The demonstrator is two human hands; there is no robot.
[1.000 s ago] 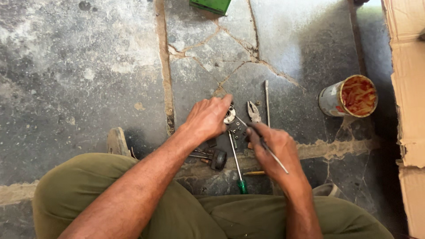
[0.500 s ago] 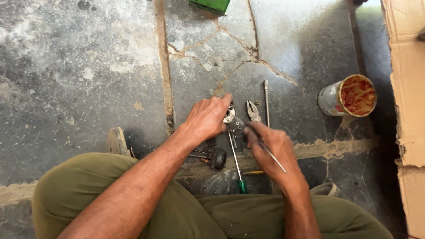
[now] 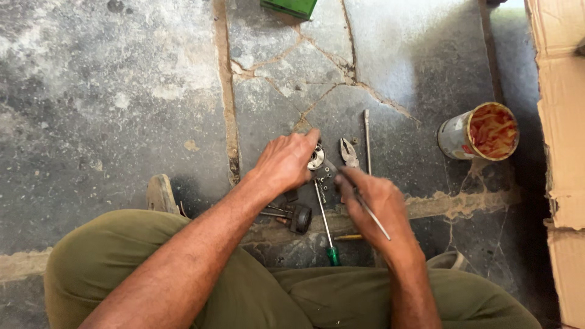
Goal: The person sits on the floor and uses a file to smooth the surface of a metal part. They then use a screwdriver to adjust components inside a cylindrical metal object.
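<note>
One small grey metal mechanism with a round silvery cap is pinned on the cracked stone floor by the left hand, fingers curled over it. One thin steel rod is pinched by the right hand. Also spotted: one green-handled screwdriver, one pair of pliers, one rusty tin can.

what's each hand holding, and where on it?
Left hand grips the small metal mechanism by its left side on the floor. Right hand holds a thin metal rod near its upper end, the tail sticking out behind.
</note>
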